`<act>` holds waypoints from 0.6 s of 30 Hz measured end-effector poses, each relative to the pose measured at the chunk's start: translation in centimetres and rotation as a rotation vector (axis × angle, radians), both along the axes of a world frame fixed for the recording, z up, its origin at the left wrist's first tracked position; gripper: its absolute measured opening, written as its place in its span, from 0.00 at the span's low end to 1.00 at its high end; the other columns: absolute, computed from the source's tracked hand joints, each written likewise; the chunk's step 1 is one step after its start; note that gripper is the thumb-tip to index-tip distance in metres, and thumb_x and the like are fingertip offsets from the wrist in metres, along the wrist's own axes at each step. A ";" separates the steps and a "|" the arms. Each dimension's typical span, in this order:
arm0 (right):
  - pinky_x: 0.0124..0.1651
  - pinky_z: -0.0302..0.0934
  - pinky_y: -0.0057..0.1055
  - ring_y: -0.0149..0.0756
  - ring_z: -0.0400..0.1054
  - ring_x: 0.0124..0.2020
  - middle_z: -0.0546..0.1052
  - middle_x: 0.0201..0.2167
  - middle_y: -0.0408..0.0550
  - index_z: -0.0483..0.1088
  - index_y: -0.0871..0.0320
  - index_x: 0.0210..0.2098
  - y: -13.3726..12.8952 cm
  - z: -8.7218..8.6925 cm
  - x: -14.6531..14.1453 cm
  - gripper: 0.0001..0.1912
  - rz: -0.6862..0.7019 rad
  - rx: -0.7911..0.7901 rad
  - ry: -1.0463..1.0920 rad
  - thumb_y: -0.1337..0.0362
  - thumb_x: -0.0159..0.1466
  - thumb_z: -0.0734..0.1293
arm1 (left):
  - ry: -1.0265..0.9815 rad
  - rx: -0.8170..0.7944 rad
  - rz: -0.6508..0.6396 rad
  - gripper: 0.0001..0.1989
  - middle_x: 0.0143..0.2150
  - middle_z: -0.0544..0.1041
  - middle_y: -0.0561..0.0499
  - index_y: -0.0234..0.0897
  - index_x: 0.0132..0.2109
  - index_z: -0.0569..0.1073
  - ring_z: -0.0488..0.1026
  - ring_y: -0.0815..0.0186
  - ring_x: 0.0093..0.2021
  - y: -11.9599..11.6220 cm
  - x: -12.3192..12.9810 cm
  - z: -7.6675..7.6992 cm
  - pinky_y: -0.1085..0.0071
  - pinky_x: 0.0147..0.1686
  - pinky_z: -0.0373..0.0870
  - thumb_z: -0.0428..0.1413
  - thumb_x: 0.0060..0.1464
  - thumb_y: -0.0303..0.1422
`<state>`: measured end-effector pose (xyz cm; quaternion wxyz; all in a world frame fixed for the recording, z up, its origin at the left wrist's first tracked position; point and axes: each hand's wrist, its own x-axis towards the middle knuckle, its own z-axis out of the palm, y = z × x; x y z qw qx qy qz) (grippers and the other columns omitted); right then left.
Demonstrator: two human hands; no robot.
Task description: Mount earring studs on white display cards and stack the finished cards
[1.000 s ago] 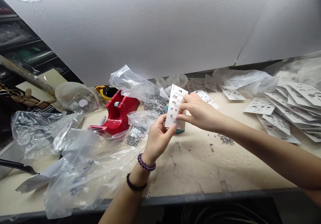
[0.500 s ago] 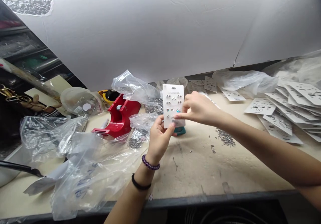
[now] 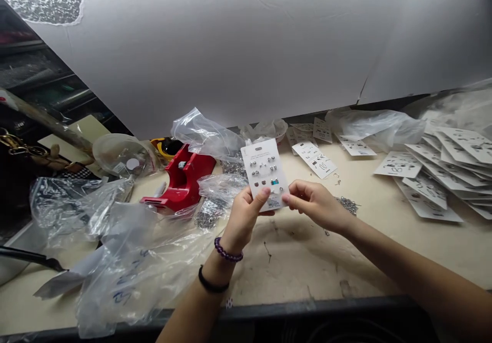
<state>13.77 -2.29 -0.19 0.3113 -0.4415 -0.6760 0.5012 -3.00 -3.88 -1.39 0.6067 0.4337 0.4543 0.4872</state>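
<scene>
A white earring card with several small studs and a blue-green piece is held above the table, tilted a little. My left hand grips its lower left part, thumb on the front and fingers behind. At the lower right edge of the card, my right hand pinches with thumb and forefinger. A pile of small metal pieces lies beyond my right hand, partly hidden by it.
A red tape dispenser stands left of the card among clear plastic bags. Stacked earring cards lie at the right. A marked card lies behind my right hand. The table's dark front edge runs below.
The card has come down and tilted to the left. My right hand has moved down from the card's middle right to its lower right edge.
</scene>
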 end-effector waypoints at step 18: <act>0.25 0.50 0.26 0.26 0.54 0.22 0.64 0.20 0.41 0.59 0.59 0.23 -0.9 -0.5 -0.9 0.13 -0.020 0.115 -0.110 0.58 0.59 0.60 | 0.096 0.133 0.123 0.15 0.38 0.76 0.45 0.31 0.39 0.72 0.73 0.62 0.38 0.1 0.3 -1.1 0.68 0.38 0.70 0.59 0.46 0.37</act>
